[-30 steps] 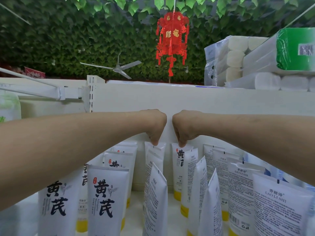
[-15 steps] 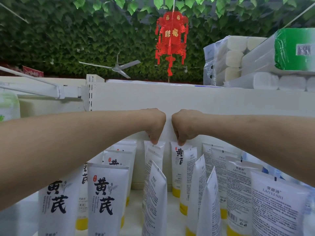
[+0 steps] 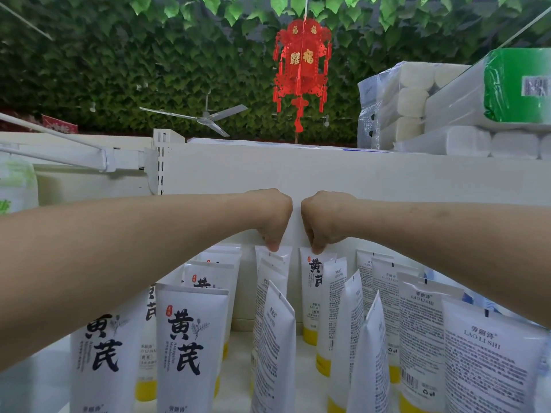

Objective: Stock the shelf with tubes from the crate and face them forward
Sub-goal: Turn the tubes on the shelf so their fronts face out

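White back-row tube [image 3: 275, 257] pinched in left grip [image 3: 272, 219], labelled neighbour tube [image 3: 313, 281] pinched in right grip [image 3: 323, 219] (both unmoved since earlier).

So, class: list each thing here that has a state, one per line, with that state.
left hand: pinches top of a rear tube
right hand: pinches top of the next tube, front label out
left tubes: upright, front labels out
middle tubes: upright, turned sideways
right tubes: upright, back labels out
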